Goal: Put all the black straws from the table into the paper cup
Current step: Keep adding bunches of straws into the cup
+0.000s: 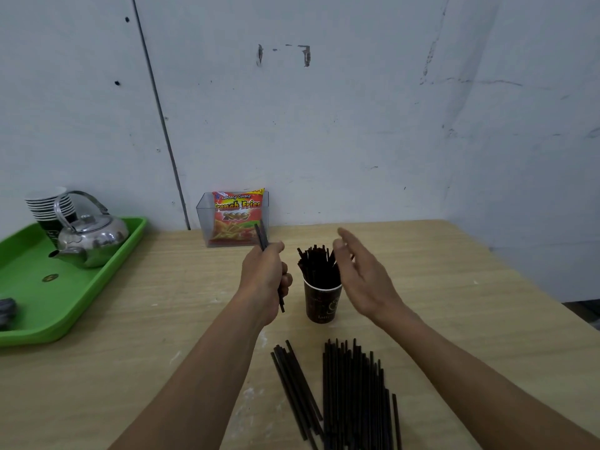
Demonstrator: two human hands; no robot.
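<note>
Fingers (285, 281) of the left hand (264, 274) curled tight round a few black straws (261, 238), held almost straight up, just left of the paper cup (323, 303). Fingers (350, 238) of the right hand (362, 276) spread wide and straight, holding nothing, close beside the cup on its right, up by the straw tops; cannot tell if touching them. All from the head view, the only one given. Cup upright near the middle of the counter (454, 287), already packed with standing straws (316, 263) leaning out at the top. Many more lying flat near the front edge: a small bunch (297, 388) and, just beside it, a big pile (354, 394). Probably less than half done, then. To do this step well: lift the held straws above the rim, point the low ends down into a gap, then let go slowly. Use the open right hand to nudge the standing straws aside and to steady the cup, likely light and easy to tip. Don't drop from high up, or risk a bounce back out. Keep clear of the green tray (32, 303) with the kettle (92, 238) at the far left and the snack bag (237, 219) at the back by the wall; no need to touch those.
</note>
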